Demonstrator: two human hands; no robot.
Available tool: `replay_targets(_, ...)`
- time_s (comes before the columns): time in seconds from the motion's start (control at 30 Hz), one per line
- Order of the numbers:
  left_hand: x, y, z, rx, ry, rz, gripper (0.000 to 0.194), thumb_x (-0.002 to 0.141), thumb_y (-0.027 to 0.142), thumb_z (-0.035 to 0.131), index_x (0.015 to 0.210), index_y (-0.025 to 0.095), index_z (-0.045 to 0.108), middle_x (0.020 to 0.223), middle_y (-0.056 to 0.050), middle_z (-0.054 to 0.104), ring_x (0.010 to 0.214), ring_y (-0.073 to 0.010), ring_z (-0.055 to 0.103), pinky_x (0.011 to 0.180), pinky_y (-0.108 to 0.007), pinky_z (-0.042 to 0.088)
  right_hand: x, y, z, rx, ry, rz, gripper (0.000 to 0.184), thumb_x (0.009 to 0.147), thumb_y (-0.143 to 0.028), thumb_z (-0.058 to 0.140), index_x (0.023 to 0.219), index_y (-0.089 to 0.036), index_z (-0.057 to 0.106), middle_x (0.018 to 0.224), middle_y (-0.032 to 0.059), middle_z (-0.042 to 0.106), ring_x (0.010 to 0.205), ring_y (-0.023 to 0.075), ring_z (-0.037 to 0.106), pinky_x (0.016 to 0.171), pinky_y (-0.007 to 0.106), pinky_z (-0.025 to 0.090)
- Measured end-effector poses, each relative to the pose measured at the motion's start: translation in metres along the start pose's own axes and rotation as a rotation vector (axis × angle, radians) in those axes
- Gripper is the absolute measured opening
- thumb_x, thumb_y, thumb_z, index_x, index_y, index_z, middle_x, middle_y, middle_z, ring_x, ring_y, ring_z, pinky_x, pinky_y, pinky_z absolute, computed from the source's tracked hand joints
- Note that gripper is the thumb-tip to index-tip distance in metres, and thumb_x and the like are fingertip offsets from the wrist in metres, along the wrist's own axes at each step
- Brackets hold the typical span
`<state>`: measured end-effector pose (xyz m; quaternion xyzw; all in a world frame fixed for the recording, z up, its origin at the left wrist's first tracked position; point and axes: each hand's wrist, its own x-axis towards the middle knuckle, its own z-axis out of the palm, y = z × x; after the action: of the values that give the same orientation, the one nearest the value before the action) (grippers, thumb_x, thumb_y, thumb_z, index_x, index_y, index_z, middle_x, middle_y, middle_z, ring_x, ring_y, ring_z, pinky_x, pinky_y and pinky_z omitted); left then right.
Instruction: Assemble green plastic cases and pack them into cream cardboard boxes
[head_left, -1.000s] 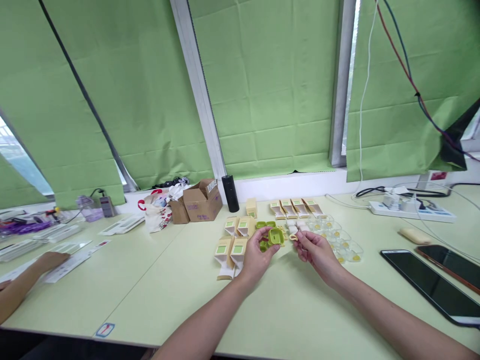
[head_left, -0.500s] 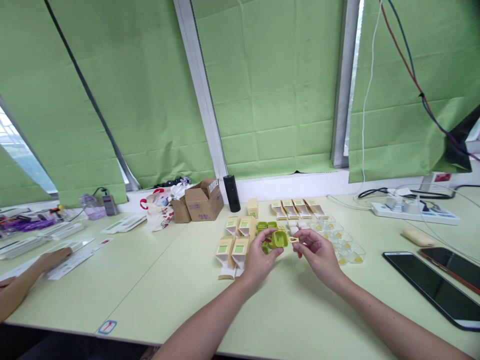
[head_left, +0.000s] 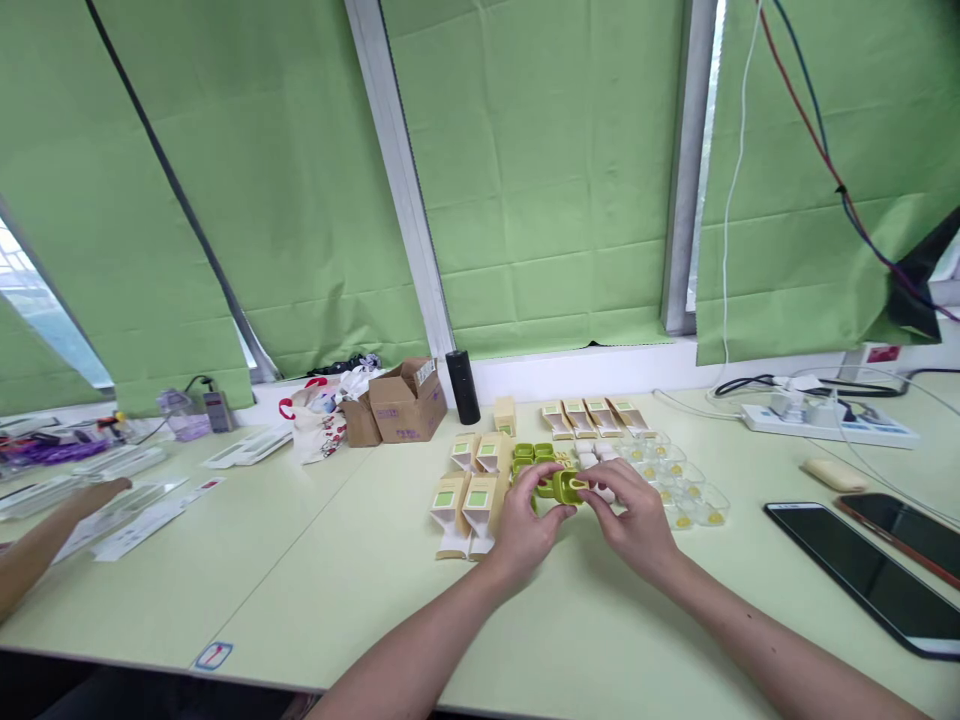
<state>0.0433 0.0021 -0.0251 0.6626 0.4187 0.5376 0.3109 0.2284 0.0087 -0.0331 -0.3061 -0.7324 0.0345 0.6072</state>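
My left hand [head_left: 531, 515] grips a small olive-green square plastic case [head_left: 568, 488], tilted so that its hollow side faces me. At the case's right side, the fingertips of my right hand [head_left: 626, 505] pinch a small pale-yellow ring-shaped piece [head_left: 578, 484], which overlaps the hollow. Just behind my hands lie several more green cases [head_left: 533, 452] and some small white pieces [head_left: 586, 448]. Left of them stand open cardboard boxes [head_left: 450, 500] with green labels. Clear plastic cups [head_left: 686, 492] with yellow bits inside are to the right of my right hand.
More cardboard boxes [head_left: 589, 418] line the back, near a black cylinder [head_left: 463, 388] and a brown carton [head_left: 409, 400]. Two phones [head_left: 855, 570] and a power strip [head_left: 832, 426] lie right. At far left, another person's hand [head_left: 101, 492] is over white trays and paper strips.
My right hand has moved left, bringing the yellow piece from beside the green case to its hollow. The case has shifted slightly right. The other person's hand has moved away and left.
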Motion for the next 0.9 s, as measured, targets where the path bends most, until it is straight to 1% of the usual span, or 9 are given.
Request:
replay_targets(0.07,-0.001,-0.001,0.001,0.007,-0.004,0.02,0.052,0.076,0.009,0.081,0.124,0.027,0.074,0.124,-0.006,0.071,0.123,-0.0272,0.064,0.11,-0.043,0.049,0.0,0.001,0.0,-0.066,0.008,-0.054,0.015,0.1,-0.018,0.063,0.106,-0.025,0.075,0.091,0.0072,0.07,0.086,0.0244,0.065,0.07,0.037,0.054)
replay_targets(0.17,-0.002,-0.002,0.001,0.018,-0.012,0.039,0.052,0.076,0.008,0.081,0.124,0.027,0.074,0.125,-0.006,0.07,0.122,-0.0267,0.064,0.11,-0.043,0.05,0.0,0.004,0.0,-0.154,-0.005,-0.107,0.016,0.099,-0.015,0.063,0.105,-0.023,0.075,0.086,0.0058,0.064,0.081,0.0231,0.061,0.066,0.035,0.049)
replay_targets(0.33,-0.002,-0.003,0.002,0.043,-0.02,0.06,0.05,0.077,0.008,0.081,0.123,0.028,0.074,0.125,-0.005,0.069,0.12,-0.0257,0.065,0.109,-0.041,0.05,-0.001,0.007,0.001,-0.246,-0.038,-0.193,0.015,0.099,-0.012,0.06,0.1,-0.021,0.072,0.077,0.0035,0.061,0.074,0.0213,0.055,0.066,0.034,0.041)
replay_targets(0.53,-0.002,-0.006,0.001,0.055,-0.033,0.09,0.051,0.076,0.008,0.083,0.122,0.027,0.074,0.122,-0.004,0.069,0.119,-0.0248,0.065,0.108,-0.04,0.051,0.0,0.007,0.003,-0.242,-0.054,-0.231,0.016,0.1,-0.008,0.058,0.098,-0.019,0.069,0.071,0.002,0.06,0.07,0.02,0.052,0.065,0.033,0.038)
replay_targets(0.73,-0.002,-0.008,0.002,0.048,-0.03,0.116,0.05,0.076,0.008,0.082,0.121,0.027,0.074,0.122,-0.005,0.069,0.118,-0.0254,0.065,0.107,-0.041,0.052,-0.001,0.01,0.004,-0.22,-0.089,-0.24,0.018,0.1,-0.006,0.056,0.097,-0.019,0.067,0.072,0.0017,0.059,0.07,0.0187,0.051,0.065,0.032,0.038)
replay_targets(0.9,-0.002,-0.006,0.001,0.049,-0.038,0.098,0.049,0.077,0.008,0.082,0.121,0.028,0.075,0.121,-0.005,0.069,0.117,-0.0252,0.065,0.107,-0.042,0.052,-0.001,0.011,0.004,-0.191,-0.095,-0.237,0.019,0.099,-0.005,0.056,0.096,-0.02,0.067,0.072,0.001,0.06,0.069,0.0179,0.052,0.064,0.031,0.038)
